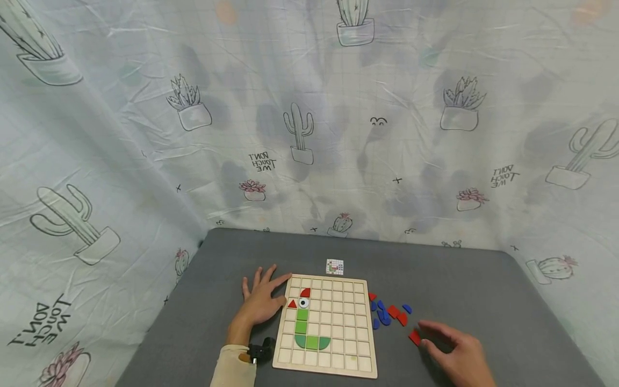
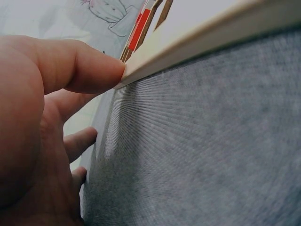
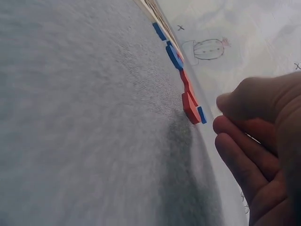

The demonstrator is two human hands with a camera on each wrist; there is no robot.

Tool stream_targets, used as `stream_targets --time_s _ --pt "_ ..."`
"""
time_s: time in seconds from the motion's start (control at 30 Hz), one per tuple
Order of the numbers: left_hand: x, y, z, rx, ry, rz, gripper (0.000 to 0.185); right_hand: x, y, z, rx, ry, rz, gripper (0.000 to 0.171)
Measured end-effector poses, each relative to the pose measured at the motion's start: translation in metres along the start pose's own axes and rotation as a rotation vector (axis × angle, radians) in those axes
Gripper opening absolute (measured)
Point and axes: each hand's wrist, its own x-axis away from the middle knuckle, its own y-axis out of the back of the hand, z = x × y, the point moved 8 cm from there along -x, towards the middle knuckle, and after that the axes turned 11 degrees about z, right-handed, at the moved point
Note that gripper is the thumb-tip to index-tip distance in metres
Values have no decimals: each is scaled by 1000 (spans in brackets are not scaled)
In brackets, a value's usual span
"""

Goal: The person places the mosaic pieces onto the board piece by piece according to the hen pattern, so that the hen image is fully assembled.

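Note:
A wooden grid board (image 1: 344, 334) lies on the grey table. On it stands a figure of green tiles (image 1: 303, 328) with a white eye tile (image 1: 303, 303) and two red tiles (image 1: 305, 293) on top. My left hand (image 1: 263, 301) lies flat beside the board's far left corner, and in the left wrist view its thumb (image 2: 84, 68) touches the board's edge (image 2: 211, 37). My right hand (image 1: 452, 346) rests open on the table right of the board, fingertips close to a red piece (image 1: 414, 337). In the right wrist view the hand (image 3: 254, 141) holds nothing and the red piece (image 3: 190, 107) lies just ahead of it.
Several loose blue and red pieces (image 1: 388, 312) lie between the board and my right hand. A small pattern card (image 1: 335, 266) sits behind the board. Cactus-print cloth (image 1: 309, 134) walls the table on three sides. Grey table surface (image 1: 483, 290) spreads to the right.

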Motion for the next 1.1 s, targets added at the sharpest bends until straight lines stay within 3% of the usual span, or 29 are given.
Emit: stream_targets --time_s 0.37,0.5,0.87,1.1 --pt "-2 -3 0 -1 -8 9 63 -10 -15 7 10 -5 37 32" --pt "-2 -3 -1 -2 -9 8 63 -5 -14 6 46 -10 53 29" --pt "0 1 -1 -4 -4 -5 63 15 -10 4 -20 -37 70 37" --pt "0 0 2 1 -7 -2 63 12 -11 11 87 59 47 43"
